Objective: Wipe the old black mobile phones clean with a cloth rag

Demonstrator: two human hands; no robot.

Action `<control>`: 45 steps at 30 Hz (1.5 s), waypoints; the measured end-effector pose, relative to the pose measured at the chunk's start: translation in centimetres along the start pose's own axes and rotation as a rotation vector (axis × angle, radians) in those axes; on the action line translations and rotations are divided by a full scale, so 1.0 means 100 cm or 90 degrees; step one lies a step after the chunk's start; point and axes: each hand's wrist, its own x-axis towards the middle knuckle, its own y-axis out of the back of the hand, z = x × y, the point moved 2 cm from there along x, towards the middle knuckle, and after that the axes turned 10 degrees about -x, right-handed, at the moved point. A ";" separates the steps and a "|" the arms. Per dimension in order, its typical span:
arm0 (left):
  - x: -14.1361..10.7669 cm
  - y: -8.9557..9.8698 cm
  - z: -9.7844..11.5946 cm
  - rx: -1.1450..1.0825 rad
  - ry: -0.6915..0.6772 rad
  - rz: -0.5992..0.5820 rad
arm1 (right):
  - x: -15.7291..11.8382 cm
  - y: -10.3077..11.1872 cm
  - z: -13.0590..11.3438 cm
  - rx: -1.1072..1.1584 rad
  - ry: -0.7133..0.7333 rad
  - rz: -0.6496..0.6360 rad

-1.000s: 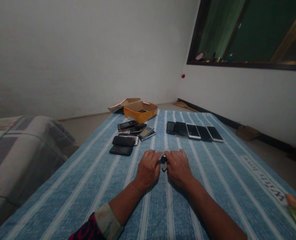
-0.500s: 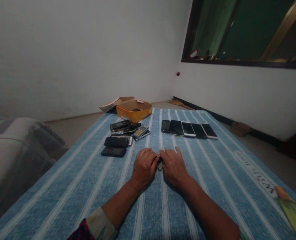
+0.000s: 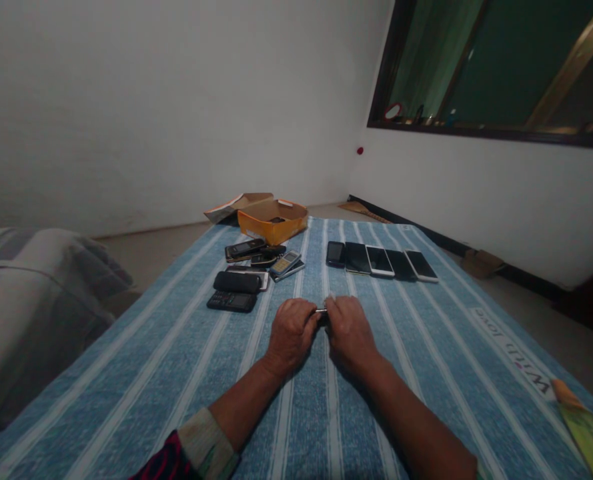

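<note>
Near the middle of the blue striped cloth, my left hand [image 3: 291, 333] and my right hand [image 3: 350, 332] are closed on a small dark object [image 3: 322, 316] with a light edge. The fingers hide most of it, so I cannot make out what it is. Beyond my left hand lies a loose group of phones, among them a black keypad phone [image 3: 231, 301], a dark case-like item [image 3: 237, 282] and a silver keypad phone [image 3: 286, 264]. Several phones lie side by side beyond my right hand, including a white-framed one [image 3: 380, 261].
An open orange box [image 3: 273, 231] with something dark inside stands at the far end of the cloth [image 3: 186, 380], beside its tilted lid [image 3: 226, 208]. A yellow-green item [image 3: 589, 427] lies at the right edge. Cloth-covered furniture [image 3: 31, 313] is on the left.
The light, crumpled bit that hung below my fingers no longer shows there; a little of something pale now shows at my right fingertips. The view has shifted slightly.
</note>
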 end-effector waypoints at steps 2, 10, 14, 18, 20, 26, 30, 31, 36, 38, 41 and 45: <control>-0.001 0.001 -0.001 -0.009 0.007 -0.008 | 0.004 -0.001 -0.015 0.021 0.027 0.023; 0.000 0.002 -0.006 0.003 0.020 0.009 | 0.002 -0.001 0.009 -0.006 -0.017 -0.002; 0.000 0.002 -0.008 -0.006 0.023 0.014 | 0.000 -0.003 0.026 -0.015 -0.047 -0.008; -0.001 0.003 -0.010 -0.014 0.032 0.031 | 0.004 -0.004 0.009 -0.016 -0.033 0.004; -0.001 0.004 -0.009 -0.019 0.042 0.032 | 0.008 -0.004 -0.005 -0.005 -0.012 0.023; -0.001 0.005 -0.009 -0.039 0.061 0.023 | 0.012 -0.001 -0.015 0.018 0.021 -0.012; -0.004 0.003 -0.013 -0.038 0.076 0.002 | 0.011 0.000 -0.005 0.016 0.012 -0.017; -0.005 0.002 -0.014 -0.036 0.082 -0.011 | 0.011 -0.001 -0.003 0.016 0.021 -0.015; -0.007 0.000 -0.017 -0.022 0.109 -0.098 | 0.014 -0.007 0.000 0.019 0.046 -0.003; -0.006 -0.001 -0.018 -0.019 0.113 -0.107 | 0.014 -0.009 -0.003 0.024 0.042 0.005; -0.006 -0.003 -0.020 -0.023 0.106 -0.102 | 0.013 -0.008 -0.014 0.040 0.044 0.023; -0.008 -0.004 -0.023 -0.041 0.083 -0.077 | 0.012 -0.006 -0.030 0.058 0.083 0.041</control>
